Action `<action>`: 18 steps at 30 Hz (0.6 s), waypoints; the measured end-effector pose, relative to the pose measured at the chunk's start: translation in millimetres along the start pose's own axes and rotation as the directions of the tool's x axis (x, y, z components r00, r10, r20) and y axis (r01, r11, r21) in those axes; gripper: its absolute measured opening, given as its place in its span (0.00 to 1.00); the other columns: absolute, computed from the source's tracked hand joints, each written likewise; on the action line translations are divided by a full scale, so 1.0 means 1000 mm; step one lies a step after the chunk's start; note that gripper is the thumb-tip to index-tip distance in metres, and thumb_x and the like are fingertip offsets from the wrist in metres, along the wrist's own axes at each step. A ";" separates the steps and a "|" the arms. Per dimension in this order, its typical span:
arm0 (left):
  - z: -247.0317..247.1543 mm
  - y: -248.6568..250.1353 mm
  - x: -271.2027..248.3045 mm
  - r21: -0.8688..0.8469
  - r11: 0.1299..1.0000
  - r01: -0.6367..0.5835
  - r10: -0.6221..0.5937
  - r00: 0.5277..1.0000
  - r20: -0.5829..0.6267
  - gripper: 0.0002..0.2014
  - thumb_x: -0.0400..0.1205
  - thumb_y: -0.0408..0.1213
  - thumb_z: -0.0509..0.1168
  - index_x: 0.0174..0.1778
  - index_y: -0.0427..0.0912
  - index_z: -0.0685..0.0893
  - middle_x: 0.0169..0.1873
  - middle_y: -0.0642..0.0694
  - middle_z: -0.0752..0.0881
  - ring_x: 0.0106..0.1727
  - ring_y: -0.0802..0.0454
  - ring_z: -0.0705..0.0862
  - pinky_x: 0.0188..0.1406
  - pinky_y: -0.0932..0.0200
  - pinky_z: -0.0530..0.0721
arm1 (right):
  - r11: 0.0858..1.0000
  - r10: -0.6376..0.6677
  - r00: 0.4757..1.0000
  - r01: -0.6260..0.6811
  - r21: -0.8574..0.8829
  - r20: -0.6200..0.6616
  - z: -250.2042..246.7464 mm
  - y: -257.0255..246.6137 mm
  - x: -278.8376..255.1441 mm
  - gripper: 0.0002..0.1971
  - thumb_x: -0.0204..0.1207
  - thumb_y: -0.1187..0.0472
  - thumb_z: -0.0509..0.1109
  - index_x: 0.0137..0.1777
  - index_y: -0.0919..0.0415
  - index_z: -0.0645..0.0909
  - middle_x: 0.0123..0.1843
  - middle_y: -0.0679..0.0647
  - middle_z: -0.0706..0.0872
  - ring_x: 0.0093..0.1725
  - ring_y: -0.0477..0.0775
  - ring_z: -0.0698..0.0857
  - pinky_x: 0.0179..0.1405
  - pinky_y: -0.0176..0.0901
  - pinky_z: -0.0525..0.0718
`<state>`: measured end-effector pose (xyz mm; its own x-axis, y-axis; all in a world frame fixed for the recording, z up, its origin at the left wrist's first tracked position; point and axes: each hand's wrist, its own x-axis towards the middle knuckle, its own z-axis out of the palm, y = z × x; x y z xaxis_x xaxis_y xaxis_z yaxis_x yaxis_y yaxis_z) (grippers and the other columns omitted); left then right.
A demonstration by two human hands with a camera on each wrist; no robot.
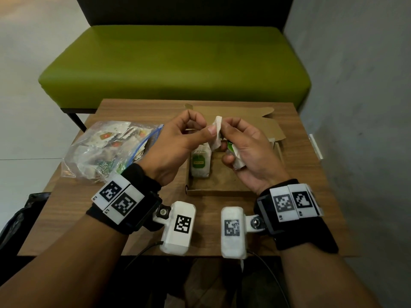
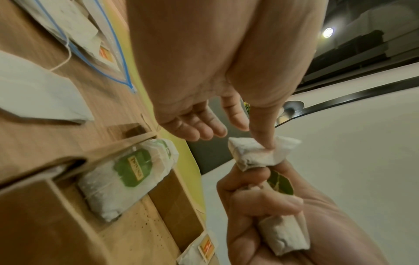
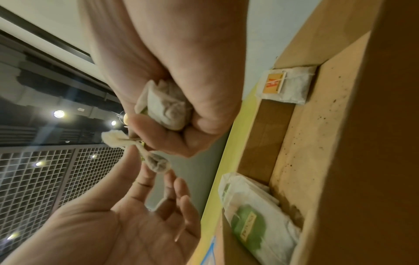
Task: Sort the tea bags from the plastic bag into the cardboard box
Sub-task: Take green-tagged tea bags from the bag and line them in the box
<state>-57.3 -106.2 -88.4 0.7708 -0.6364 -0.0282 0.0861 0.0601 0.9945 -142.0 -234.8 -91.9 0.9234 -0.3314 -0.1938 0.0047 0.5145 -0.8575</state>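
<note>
Both hands hover over the open cardboard box (image 1: 213,192). My left hand (image 1: 210,130) pinches a white tea bag (image 1: 218,122) between thumb and forefinger, with the other fingers loose. My right hand (image 1: 226,140) grips the same tea bag (image 2: 254,155) from the other side. It also holds more tea bags (image 1: 237,162) curled in its palm; one shows a green tag (image 2: 282,184). The left thumb (image 2: 268,143) lies on the bag. A stack of green-tagged tea bags (image 1: 200,163) lies in the box's left part. The clear plastic bag (image 1: 104,150) with several tea bags lies to the left.
An orange-tagged tea bag (image 3: 284,84) lies in the box's far right part, mostly hidden by my right hand in the head view. The box lid (image 1: 266,123) lies open behind. The wooden table (image 1: 73,218) has a green bench (image 1: 173,63) beyond and a black bag (image 1: 22,218) at left.
</note>
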 end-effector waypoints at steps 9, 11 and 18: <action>0.003 0.009 -0.007 0.113 0.993 -0.029 0.028 0.999 0.017 0.16 0.84 0.47 0.64 0.54 0.39 0.89 0.45 0.43 0.92 0.47 0.50 0.88 0.49 0.54 0.86 | 0.986 -0.157 0.981 0.149 -0.071 -0.116 0.006 0.010 0.002 0.05 0.81 0.62 0.73 0.45 0.56 0.80 0.43 0.52 0.86 0.34 0.44 0.82 0.20 0.31 0.73; 0.003 0.010 -0.010 0.174 0.983 -0.053 0.048 0.998 0.033 0.17 0.80 0.50 0.66 0.56 0.42 0.89 0.47 0.45 0.92 0.49 0.50 0.89 0.48 0.54 0.88 | 0.973 -0.190 0.973 0.168 -0.156 -0.134 0.004 0.011 0.002 0.05 0.80 0.61 0.75 0.45 0.55 0.80 0.45 0.52 0.86 0.36 0.43 0.84 0.21 0.31 0.74; -0.005 0.002 -0.003 0.326 0.945 0.025 -0.029 1.000 0.009 0.05 0.84 0.33 0.69 0.50 0.41 0.90 0.42 0.34 0.87 0.41 0.47 0.86 0.39 0.56 0.89 | 0.892 -0.156 0.983 0.095 -0.441 -0.102 -0.007 0.021 -0.004 0.03 0.83 0.55 0.72 0.52 0.52 0.85 0.47 0.50 0.89 0.39 0.43 0.85 0.21 0.34 0.76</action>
<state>-56.1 -99.8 -86.4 0.7620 -0.6452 -0.0563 -0.1053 -0.2092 0.9722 -148.2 -227.9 -112.2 0.8674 -0.4863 -0.1057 -0.0771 0.0784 -0.9939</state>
